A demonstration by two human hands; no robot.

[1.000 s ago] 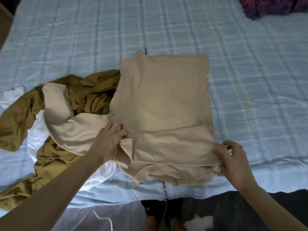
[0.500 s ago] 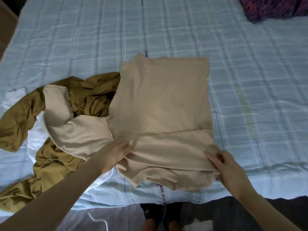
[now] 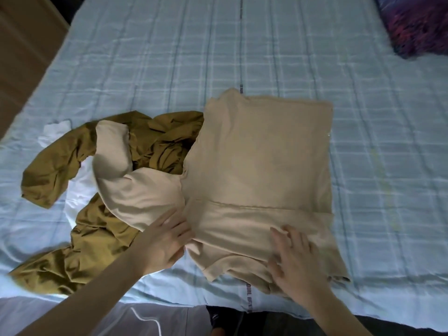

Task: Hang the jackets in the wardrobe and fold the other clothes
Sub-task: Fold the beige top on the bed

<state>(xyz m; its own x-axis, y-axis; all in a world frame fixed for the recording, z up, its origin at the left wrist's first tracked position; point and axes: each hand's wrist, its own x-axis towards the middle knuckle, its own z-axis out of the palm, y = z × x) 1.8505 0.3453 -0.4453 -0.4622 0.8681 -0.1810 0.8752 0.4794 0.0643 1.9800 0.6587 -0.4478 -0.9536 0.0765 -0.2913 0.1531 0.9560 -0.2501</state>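
A beige long-sleeved top [image 3: 261, 161] lies partly folded on the bed, its near hem turned up and one sleeve trailing left over the pile. My left hand [image 3: 164, 241] lies flat with straight fingers on the top's left edge, where sleeve and body meet. My right hand [image 3: 295, 260] presses flat with spread fingers on the folded near edge. An olive-brown garment [image 3: 60, 166] lies crumpled to the left, partly under the beige sleeve. A white garment [image 3: 80, 190] shows beneath it.
The bed [image 3: 242, 44] has a light blue checked sheet. A purple patterned pillow [image 3: 417, 23] sits at the far right corner. Brown wooden furniture [image 3: 21, 57] stands beyond the bed's left edge. Dark floor and my feet [image 3: 230, 321] show below the near edge.
Both hands let go of the pinched near corners and now lie flat on the beige top. My right hand slid left along the folded near edge.
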